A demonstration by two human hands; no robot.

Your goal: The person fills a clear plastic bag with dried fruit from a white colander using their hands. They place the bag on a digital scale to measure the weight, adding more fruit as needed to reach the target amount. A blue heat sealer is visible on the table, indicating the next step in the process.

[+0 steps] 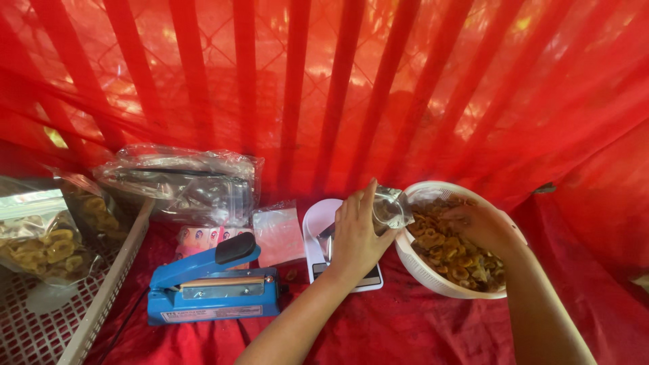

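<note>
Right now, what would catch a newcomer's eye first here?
The red striped cloth fills the whole background. At right, the right hand digs into a white bowl of golden snack rings, while the left hand holds a clear bag at its rim. A blue heat sealer sits lower left.

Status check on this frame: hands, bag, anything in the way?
Left hand holds clear bag at bowl rim. Right hand in white bowl among the snacks. White scale under left hand; nothing blocking.
</note>
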